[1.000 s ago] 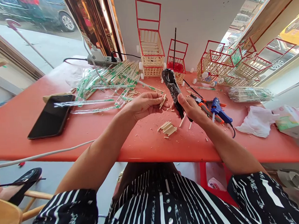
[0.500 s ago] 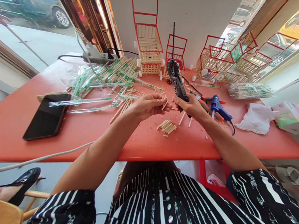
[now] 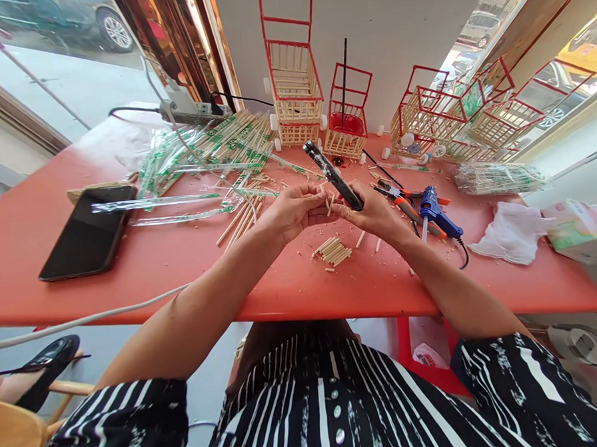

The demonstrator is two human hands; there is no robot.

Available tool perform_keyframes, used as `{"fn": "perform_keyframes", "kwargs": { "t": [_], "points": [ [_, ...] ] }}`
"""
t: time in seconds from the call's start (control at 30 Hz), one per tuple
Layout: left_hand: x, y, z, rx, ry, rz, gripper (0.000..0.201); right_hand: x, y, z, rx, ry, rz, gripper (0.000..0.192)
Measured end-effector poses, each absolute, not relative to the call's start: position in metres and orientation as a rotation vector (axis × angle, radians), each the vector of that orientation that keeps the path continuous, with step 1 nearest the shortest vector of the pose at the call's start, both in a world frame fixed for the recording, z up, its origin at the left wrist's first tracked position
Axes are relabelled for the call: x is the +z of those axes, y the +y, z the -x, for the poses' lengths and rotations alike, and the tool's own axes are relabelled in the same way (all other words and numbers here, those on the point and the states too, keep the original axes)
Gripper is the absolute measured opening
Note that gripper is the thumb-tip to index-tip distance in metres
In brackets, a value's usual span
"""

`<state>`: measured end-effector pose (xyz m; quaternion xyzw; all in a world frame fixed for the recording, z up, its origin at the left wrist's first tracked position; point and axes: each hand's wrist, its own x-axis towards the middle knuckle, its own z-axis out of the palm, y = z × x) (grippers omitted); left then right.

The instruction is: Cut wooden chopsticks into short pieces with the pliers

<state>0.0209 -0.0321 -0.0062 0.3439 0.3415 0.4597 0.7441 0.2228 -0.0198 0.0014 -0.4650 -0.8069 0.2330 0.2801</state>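
Note:
Short cut wooden sticks (image 3: pixel 330 204) show between the fingers of my left hand (image 3: pixel 298 213), which is closed around them. My right hand (image 3: pixel 374 213) grips a black hand cutter (image 3: pixel 333 175), its head pointing up and to the left. The thumb and fingertips of that hand meet the stick pieces at my left fingers. Just below both hands lies a small pile of short cut sticks (image 3: pixel 334 251) on the red table (image 3: pixel 262 292). Longer bare sticks (image 3: pixel 241 223) rest left of my left hand.
Wrapped chopsticks (image 3: pixel 214 148) and a phone (image 3: pixel 86 231) lie left. Small stick-built carts (image 3: pixel 296 83) stand along the back. Pliers (image 3: pixel 410 211), a blue glue gun (image 3: pixel 438 213), a white cloth (image 3: pixel 512 232) and a tissue pack (image 3: pixel 582 228) are at right. A white cable (image 3: pixel 88 320) crosses the front left edge.
The cutter has tilted left and turned edge-on in my right hand. My right hand has moved left, so its fingertips now meet the sticks at my left hand.

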Motion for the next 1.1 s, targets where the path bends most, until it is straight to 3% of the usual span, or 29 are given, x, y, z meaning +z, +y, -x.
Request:
{"fn": "perform_keyframes", "kwargs": {
  "t": [0.2,0.4,0.63,0.8,1.1],
  "points": [
    [0.001,-0.041,-0.030,0.988,0.824,-0.819,0.021,-0.004,-0.015,-0.222,0.751,-2.148,1.148,0.030],
    [0.001,-0.040,-0.027,0.957,0.819,-0.944,0.026,0.001,-0.015,-0.225,0.871,-2.084,1.050,0.037],
    [-0.001,-0.041,-0.024,0.840,0.841,-1.188,0.015,0.010,-0.020,-0.224,0.958,-2.006,1.014,0.038],
    [-0.002,-0.040,-0.023,0.846,0.786,-1.237,0.024,0.009,-0.022,-0.222,1.003,-1.959,1.018,0.040],
    [0.001,-0.037,-0.024,1.040,0.798,-1.242,0.041,0.010,-0.025,-0.219,1.361,-1.610,1.055,0.055]
  ]
}}
